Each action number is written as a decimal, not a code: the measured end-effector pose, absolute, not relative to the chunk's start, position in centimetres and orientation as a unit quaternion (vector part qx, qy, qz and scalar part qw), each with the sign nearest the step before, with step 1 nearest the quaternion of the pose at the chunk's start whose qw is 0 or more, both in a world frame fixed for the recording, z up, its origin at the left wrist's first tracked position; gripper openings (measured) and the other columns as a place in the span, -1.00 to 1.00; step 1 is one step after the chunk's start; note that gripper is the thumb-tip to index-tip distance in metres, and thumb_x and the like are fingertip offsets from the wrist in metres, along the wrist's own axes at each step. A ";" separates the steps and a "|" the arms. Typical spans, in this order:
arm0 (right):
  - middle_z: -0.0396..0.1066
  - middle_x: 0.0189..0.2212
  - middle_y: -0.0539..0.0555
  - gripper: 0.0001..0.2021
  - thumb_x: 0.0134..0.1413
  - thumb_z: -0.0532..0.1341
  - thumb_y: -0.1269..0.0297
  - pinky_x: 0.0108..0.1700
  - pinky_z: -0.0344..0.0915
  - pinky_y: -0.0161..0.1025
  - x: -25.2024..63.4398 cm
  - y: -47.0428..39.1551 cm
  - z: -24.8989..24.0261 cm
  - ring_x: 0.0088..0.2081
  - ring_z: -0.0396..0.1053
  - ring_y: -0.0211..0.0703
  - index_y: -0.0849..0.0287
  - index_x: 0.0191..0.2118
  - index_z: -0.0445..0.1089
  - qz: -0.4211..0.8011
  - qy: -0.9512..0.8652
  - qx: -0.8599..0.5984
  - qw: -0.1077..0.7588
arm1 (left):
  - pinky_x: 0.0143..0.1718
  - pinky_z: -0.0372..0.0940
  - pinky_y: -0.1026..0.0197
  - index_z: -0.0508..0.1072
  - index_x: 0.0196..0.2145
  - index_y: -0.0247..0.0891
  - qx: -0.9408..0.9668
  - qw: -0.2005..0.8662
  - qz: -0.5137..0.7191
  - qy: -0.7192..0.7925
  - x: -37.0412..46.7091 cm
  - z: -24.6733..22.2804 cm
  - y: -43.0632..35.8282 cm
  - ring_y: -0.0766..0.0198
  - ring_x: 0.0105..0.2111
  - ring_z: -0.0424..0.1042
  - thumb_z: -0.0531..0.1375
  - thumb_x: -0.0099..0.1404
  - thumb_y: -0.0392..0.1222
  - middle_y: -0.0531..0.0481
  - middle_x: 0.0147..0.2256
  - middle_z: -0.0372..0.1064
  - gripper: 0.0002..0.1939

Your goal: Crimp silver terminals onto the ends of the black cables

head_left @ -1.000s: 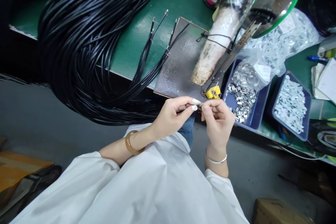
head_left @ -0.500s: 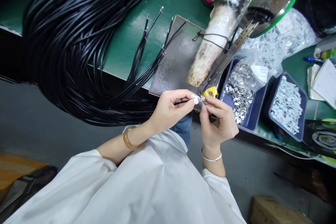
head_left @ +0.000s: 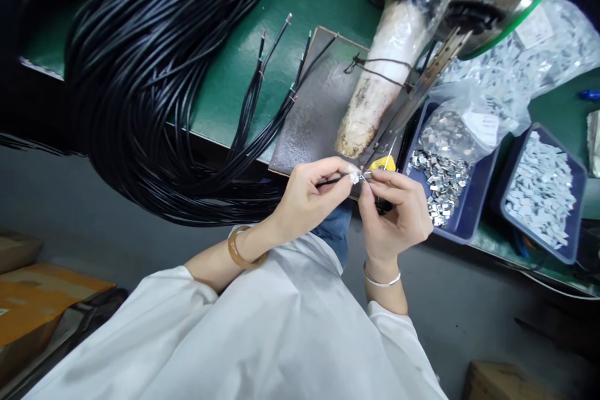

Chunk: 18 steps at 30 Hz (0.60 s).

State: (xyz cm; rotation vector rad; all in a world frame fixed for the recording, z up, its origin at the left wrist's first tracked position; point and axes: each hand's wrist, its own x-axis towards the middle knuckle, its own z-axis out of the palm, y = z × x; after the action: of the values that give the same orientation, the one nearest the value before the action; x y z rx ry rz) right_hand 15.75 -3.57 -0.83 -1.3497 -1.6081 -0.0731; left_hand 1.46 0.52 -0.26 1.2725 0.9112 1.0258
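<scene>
My left hand point(head_left: 307, 195) pinches the end of a black cable point(head_left: 329, 182), with something white at its thumb and fingertip. Close against it, my right hand point(head_left: 396, 209) has its thumb and fingers closed on a small metal piece point(head_left: 367, 174) at the cable's stripped end. Thin wires show between the fingertips; their detail is too small to tell. Just beyond the fingers lies a yellow object point(head_left: 384, 164). A large bundle of black cables point(head_left: 140, 81) hangs over the bench edge on the left.
A dark plate point(head_left: 309, 122) lies under a white wrapped cylinder point(head_left: 370, 87) and a metal bar. To the right stand a blue tray point(head_left: 473, 209) of metal pieces and another tray point(head_left: 579, 200) of pale pieces, with plastic bags point(head_left: 504, 103) behind. Cardboard boxes point(head_left: 497, 381) are on the floor.
The view has shifted a little, so most things appear farther right. Both hands keep their grip at the cable end, with fingertips close together.
</scene>
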 end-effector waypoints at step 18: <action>0.58 -0.20 0.03 -0.83 0.09 0.33 0.50 -0.21 0.58 -0.18 15.8 -4.0 -0.9 -0.21 0.58 -0.18 0.10 -0.26 0.40 -0.008 -0.663 -0.549 0.508 | -0.42 0.32 0.35 0.57 -0.35 -0.33 0.522 0.628 0.428 0.387 1.3 -0.2 0.5 0.34 -0.42 0.45 0.25 0.28 -0.24 -0.02 -0.44 0.49 -0.88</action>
State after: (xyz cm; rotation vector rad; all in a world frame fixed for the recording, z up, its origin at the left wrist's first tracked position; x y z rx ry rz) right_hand 15.80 -4.01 -0.86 -1.3228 -1.5987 -0.0196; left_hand 1.28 0.55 -0.22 1.1961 0.8864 0.9813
